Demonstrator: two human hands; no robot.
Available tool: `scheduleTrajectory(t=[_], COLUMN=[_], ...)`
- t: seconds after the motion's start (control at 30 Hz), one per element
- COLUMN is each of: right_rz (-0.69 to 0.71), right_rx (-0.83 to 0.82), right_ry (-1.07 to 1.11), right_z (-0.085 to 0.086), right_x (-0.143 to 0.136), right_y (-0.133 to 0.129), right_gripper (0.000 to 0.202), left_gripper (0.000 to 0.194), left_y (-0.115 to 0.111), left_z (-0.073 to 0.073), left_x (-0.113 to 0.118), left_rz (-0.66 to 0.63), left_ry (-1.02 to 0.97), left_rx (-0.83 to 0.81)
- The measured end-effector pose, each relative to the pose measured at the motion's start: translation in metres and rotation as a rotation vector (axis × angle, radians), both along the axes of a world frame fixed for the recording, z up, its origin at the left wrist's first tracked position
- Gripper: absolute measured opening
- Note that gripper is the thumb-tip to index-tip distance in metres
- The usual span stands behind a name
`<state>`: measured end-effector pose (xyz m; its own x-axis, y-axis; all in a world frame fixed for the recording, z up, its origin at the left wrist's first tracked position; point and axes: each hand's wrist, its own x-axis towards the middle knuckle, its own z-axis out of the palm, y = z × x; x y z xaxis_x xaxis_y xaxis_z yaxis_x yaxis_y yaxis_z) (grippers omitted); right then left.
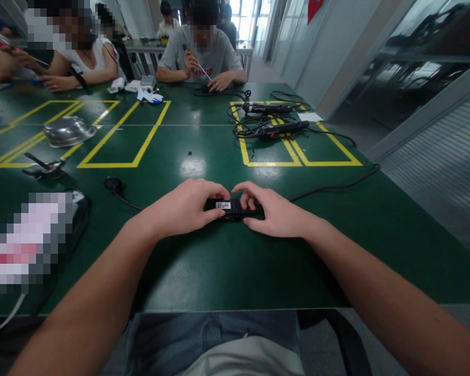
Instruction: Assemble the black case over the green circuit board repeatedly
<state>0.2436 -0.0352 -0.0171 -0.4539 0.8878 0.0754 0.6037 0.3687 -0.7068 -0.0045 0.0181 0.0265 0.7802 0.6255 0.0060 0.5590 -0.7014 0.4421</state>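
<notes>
A small black box (234,208) with a white label lies low over the green table in front of me, probably an inline power unit. My left hand (194,206) grips it from the left, thumb on the near side and fingers on the far side. To the right of the box, my right hand (264,209) curves around a short stretch of black cable, its thumb and fingers apart. A black plug (113,184) lies left of my left hand, its cord running toward that hand. Another black cable (337,186) stretches from behind my right hand toward the table's right side.
Two black corded tools (284,128) lie among yellow tape outlines (274,164) at far right. A metal bowl (68,130), a dark metal piece (45,166) and a blurred-out device (27,240) are at left. Across the table, a person (203,52) holds a screwdriver; gloves (149,96) lie nearby.
</notes>
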Motion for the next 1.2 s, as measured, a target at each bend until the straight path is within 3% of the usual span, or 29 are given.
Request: scheduleTrajectory(t=[0.2, 0.47, 0.73, 1.2], right_rz=[-0.016, -0.039, -0.037, -0.040], right_rx=[0.083, 0.145, 0.132, 0.128], right_ry=[-0.049, -0.061, -0.143, -0.555], right_z=[-0.003, -0.006, 0.001, 0.027], right_x=[-0.003, -0.005, -0.009, -0.029], right_y=[0.002, 0.001, 0.000, 0.001], right_gripper=[0.029, 0.023, 0.019, 0.025], left_gripper=[0.029, 0.040, 0.027, 0.018], left_y=[0.001, 0.002, -0.007, -0.013], left_z=[-0.008, -0.009, 0.000, 0.013], left_x=[0.003, 0.005, 0.014, 0.035], left_rz=[-0.011, 0.006, -0.037, -0.039], left_ry=[0.041, 0.084, 0.247, 0.434], left_rx=[-0.003, 0.009, 0.157, 0.250])
